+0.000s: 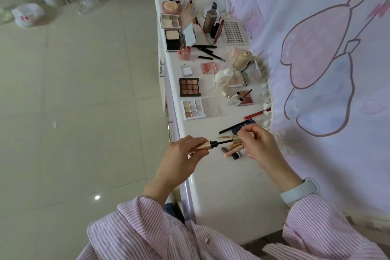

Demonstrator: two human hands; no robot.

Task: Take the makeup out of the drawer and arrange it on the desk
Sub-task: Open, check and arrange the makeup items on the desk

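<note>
My left hand grips a gold mascara tube above the white desk. My right hand pinches the tube's gold cap, and the black wand is partly drawn out between them. Under my hands lie several small tubes and pencils. Farther along the desk sit a brown eyeshadow palette, a pastel palette, a red pencil and a black pencil.
More compacts, bottles and lipsticks crowd the far end of the desk. A drawer handle shows on the desk's left side. A lilac patterned cloth hangs along the right. Tiled floor with plastic bags lies to the left.
</note>
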